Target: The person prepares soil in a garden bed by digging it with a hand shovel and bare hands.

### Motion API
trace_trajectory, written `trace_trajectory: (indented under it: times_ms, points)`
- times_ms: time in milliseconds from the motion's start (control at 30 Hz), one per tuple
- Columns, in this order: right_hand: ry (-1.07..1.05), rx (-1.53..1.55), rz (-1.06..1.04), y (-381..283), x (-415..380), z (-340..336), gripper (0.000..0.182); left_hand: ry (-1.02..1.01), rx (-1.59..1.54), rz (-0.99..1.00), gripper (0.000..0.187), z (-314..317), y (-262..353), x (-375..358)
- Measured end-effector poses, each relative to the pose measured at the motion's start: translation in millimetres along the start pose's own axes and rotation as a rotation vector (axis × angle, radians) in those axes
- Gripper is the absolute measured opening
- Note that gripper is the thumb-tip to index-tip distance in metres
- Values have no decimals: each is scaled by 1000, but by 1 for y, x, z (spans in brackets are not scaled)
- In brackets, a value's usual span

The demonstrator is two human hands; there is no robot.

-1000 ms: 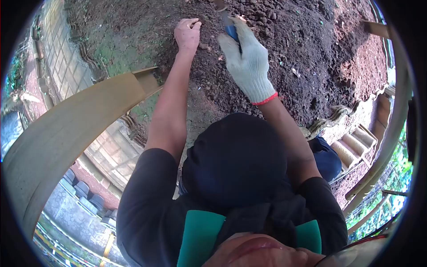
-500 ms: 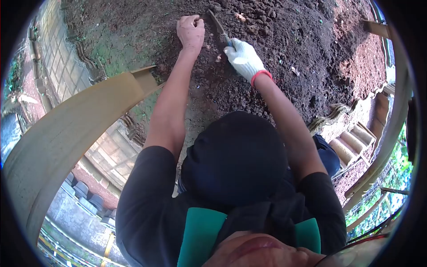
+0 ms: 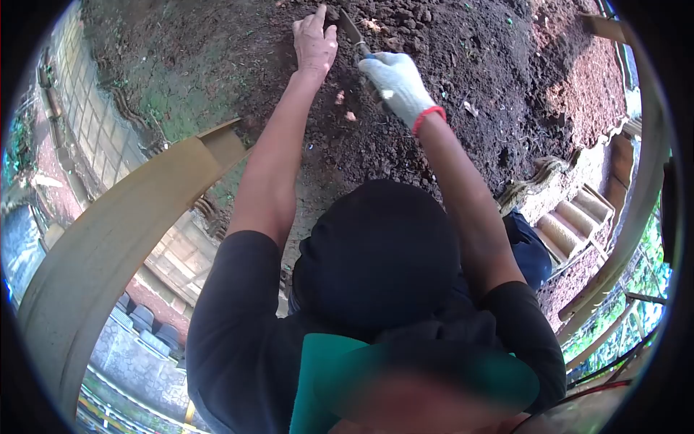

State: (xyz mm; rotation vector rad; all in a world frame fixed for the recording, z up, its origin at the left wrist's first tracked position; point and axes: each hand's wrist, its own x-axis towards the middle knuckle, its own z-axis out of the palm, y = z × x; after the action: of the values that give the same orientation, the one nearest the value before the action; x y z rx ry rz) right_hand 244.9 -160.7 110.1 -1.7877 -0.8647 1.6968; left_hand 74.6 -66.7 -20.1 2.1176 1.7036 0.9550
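Observation:
My bare left hand (image 3: 316, 45) is at the top of the view, just above the dark soil (image 3: 463, 94). Its index finger is stretched out and the thumb stands apart, with nothing visible in it. To its right, my right hand (image 3: 397, 81) wears a white knit glove with a red cuff. It is closed around the handle of a narrow hand trowel (image 3: 351, 30). The metal blade points up and left, its tip against the soil close to my left fingertips. Most of the handle is hidden by the glove.
A curved tan beam (image 3: 123, 217) crosses the left side, its end near my left forearm. Wavy edging tiles (image 3: 531, 181) border the soil at right, near stacked tiles (image 3: 575, 224). A paved path (image 3: 90, 108) runs along the left. My knee (image 3: 379, 253) fills the middle.
My left hand has gone from curled fingers to an outstretched index finger and reaches slightly farther up. The trowel stays in my right hand, and the view has shifted a little.

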Motion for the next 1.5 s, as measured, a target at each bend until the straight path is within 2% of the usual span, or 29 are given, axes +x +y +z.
trace_trajectory:
  times_ms: [33,167,233,300,367,400,433,500,533,567,633,700,767,800,833,900,933,967,1033,1067,1100,1167,1233,1267,1300,1367,1400,1433,1500]
  points:
    - [-32,82,70,-3,-10,-11,28,6,-2,-17,33,4,1,2]
    - [217,39,-127,-16,-38,-19,28,50,-14,-148,32,21,0,11]
    - [325,-85,-304,-37,-42,-16,31,14,-13,-204,32,20,2,21]
    - [560,-245,-635,-39,-20,-8,30,17,0,-211,33,19,2,25]
    - [557,-161,-610,-17,7,5,29,25,5,-215,34,18,-2,27]
    - [348,-382,-300,-4,16,2,28,29,14,-260,34,19,0,29]
    - [104,-376,-163,29,46,-2,28,7,19,-253,33,17,2,30]
    - [48,-128,2,2,30,-24,32,-35,19,-242,32,15,5,30]
    - [17,-77,11,-22,0,-32,35,-27,5,-239,31,14,8,30]
    - [81,-119,1,-40,-18,-34,30,-21,9,-233,31,14,7,23]
    - [287,-97,-281,-49,-34,-28,27,19,13,-205,30,17,4,26]
    - [460,-226,-539,-32,-27,-10,25,14,-143,-320,29,22,-3,23]
    - [532,-312,-549,6,0,17,24,7,-254,-391,29,25,-20,21]
    - [152,-641,-264,27,16,11,29,72,-176,-308,29,20,-18,20]
    - [152,-684,-276,16,10,11,35,67,-120,-262,28,13,-16,19]
    - [-42,-360,-22,-35,-12,-19,38,70,-13,-187,27,0,-16,21]
    - [27,-264,-3,-47,-23,-23,35,57,-22,-165,25,-3,-18,20]
    - [181,-345,-259,-47,-27,-25,32,72,-50,-152,24,-2,-19,24]
    - [445,-296,-506,-45,-34,-12,28,88,-101,-140,22,-11,-11,15]
    - [440,-183,-447,-51,-41,-4,28,41,-134,-224,21,-17,-5,10]
    - [447,-78,-446,-45,-40,8,27,72,-70,-180,21,-24,0,1]
    - [288,-572,-434,28,2,14,29,134,45,-82,22,-29,6,-19]
    - [110,-596,-222,29,-3,2,33,-18,136,-144,45,-39,24,-48]
    - [35,-287,9,-2,-26,-7,35,-152,296,-97,55,-46,47,-61]
    - [67,-184,50,-14,-46,-16,37,-296,465,-55,65,-51,69,-74]
    - [383,-337,-96,-5,-70,-29,37,-496,208,193,73,-39,80,-81]
    - [494,-406,-190,10,-71,-40,36,-508,208,297,75,-22,75,-82]
    - [606,-469,-293,22,-68,-55,35,-480,36,245,78,-7,75,-74]
    - [598,-432,-104,18,-64,-83,29,-451,149,262,77,18,82,-48]
